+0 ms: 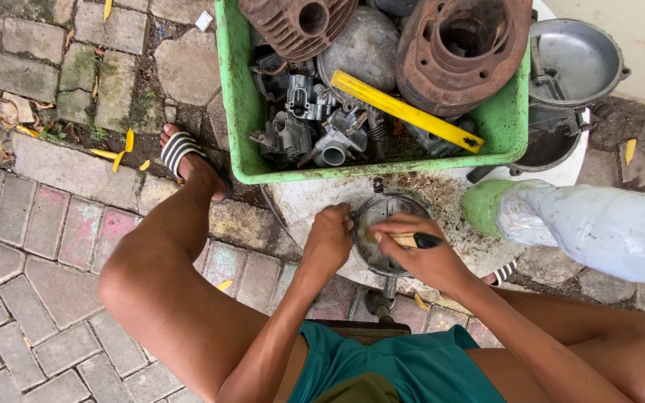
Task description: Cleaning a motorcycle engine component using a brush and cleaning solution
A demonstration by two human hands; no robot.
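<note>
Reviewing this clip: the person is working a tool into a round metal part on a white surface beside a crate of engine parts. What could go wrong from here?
1. The left hand grips the rim of the round metal part close to the yellow-handled tool in the right hand; a slip could jab the fingers.
2. The green crate is heaped high with rusty cylinders; one might roll off toward the hands.
3. The sandalled foot is bare beside the crate.

A green crate (242,112) holds rusty brown cylinders (460,48) and a yellow bar (404,112); the sandal (177,149) is striped black and white.
</note>
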